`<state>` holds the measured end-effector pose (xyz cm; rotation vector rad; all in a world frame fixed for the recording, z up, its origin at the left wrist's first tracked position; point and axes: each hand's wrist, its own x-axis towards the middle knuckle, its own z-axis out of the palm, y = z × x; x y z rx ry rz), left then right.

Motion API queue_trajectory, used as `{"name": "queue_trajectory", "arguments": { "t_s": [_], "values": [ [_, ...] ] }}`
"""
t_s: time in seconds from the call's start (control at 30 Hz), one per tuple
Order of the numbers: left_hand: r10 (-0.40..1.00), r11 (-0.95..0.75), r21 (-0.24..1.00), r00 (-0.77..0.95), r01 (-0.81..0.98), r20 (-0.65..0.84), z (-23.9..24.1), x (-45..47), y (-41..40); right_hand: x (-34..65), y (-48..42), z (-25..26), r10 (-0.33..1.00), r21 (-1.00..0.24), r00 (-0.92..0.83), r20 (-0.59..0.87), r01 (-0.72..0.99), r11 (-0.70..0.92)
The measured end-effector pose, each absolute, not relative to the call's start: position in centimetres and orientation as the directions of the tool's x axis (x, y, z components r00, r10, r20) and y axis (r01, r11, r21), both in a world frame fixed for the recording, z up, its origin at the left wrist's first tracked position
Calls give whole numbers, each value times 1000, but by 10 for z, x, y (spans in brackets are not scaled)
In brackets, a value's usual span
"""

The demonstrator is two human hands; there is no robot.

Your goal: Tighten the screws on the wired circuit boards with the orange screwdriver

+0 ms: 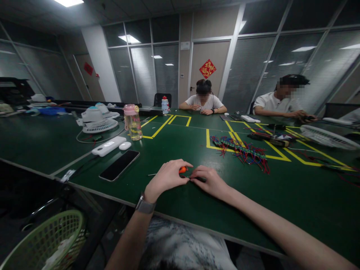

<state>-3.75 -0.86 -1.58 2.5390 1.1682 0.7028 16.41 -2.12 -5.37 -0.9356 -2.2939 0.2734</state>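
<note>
My left hand [168,177] rests on the green table [281,187] with its fingers curled round a small tool with an orange handle [182,169]; a thin metal tip sticks out to the left. My right hand [210,181] meets it from the right, fingers pinched on a small dark part [198,179] that I cannot make out. A watch [145,206] sits on my left wrist. A pile of green boards with red and blue wires [242,152] lies beyond my hands, to the right.
A black phone [119,165], white remote [109,146] and white mouse-like puck [125,145] lie at left, with a pink-capped bottle [132,122] and white fans [95,120]. Two people sit across the table. A green basket [45,243] stands at lower left.
</note>
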Motion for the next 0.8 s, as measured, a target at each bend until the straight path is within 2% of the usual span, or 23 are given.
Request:
{"name": "queue_trajectory", "arguments": {
  "t_s": [0.2,0.27,0.43,0.5,0.57,0.63,0.73,0.8],
  "values": [
    [783,-616,371,590,695,194,-19,-34,-10,156,-21,-47,760,-462,-495,421,604,650],
    [780,-620,362,595,696,193,-19,-33,-11,156,-21,-44,722,-419,-543,428,588,691],
    [760,-647,342,612,681,220,-20,-34,-12,160,-21,-41,553,-226,-684,476,513,828],
    [756,-653,328,615,682,227,-21,-35,-12,162,-20,-41,550,-223,-672,496,514,828],
    [755,-655,327,609,682,242,-22,-37,-13,163,-19,-42,621,-316,-573,535,545,776],
    [752,-659,348,592,667,291,-20,-38,-15,163,-18,-42,741,-475,-402,537,582,660],
    [732,-676,389,508,625,454,-15,-39,-18,162,-17,-42,899,-728,-196,391,533,432],
    [694,-691,399,398,603,600,-12,-39,-20,159,-17,-42,952,-850,-155,263,430,305]
  ]
}}
